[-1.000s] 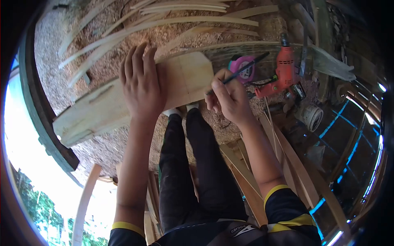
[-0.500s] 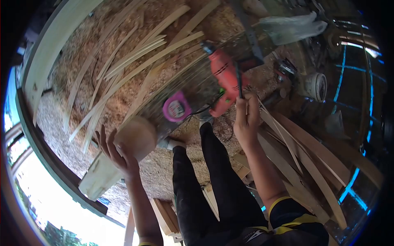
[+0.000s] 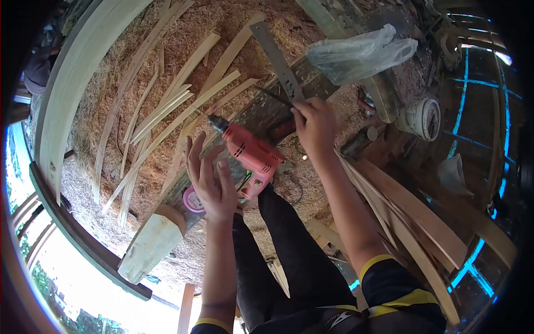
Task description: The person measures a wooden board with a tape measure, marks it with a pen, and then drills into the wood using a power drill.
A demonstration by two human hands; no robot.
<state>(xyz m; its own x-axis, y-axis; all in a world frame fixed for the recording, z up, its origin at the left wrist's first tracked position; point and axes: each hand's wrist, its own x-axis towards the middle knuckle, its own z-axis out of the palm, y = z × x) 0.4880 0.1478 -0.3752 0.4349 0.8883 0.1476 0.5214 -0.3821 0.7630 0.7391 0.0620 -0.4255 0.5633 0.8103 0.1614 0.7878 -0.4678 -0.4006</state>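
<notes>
My left hand [image 3: 213,183] is open, fingers spread, held over the plank beside a red power drill [image 3: 253,153]. Partly behind its wrist sits a pink tape measure [image 3: 193,199]. The drill lies on its side on the long dark plank [image 3: 261,119], its bit pointing up and left. Closed in a pinch, my right hand [image 3: 316,131] holds a thin dark pencil-like stick [image 3: 276,97] that slants up and left. Just beyond these fingers is a metal try square [image 3: 276,62], its blade reaching away over the shavings.
A squared timber end [image 3: 153,242] juts out at lower left. Thin wood strips [image 3: 167,114] lie on shavings, and long curved boards [image 3: 411,200] lean at right. A clear plastic bag [image 3: 361,53] and a white bucket [image 3: 425,119] are at upper right.
My left hand has moved from over the timber end to beside the drill. With the stick, my right hand has gone from the drill to the square, and the view has shifted.
</notes>
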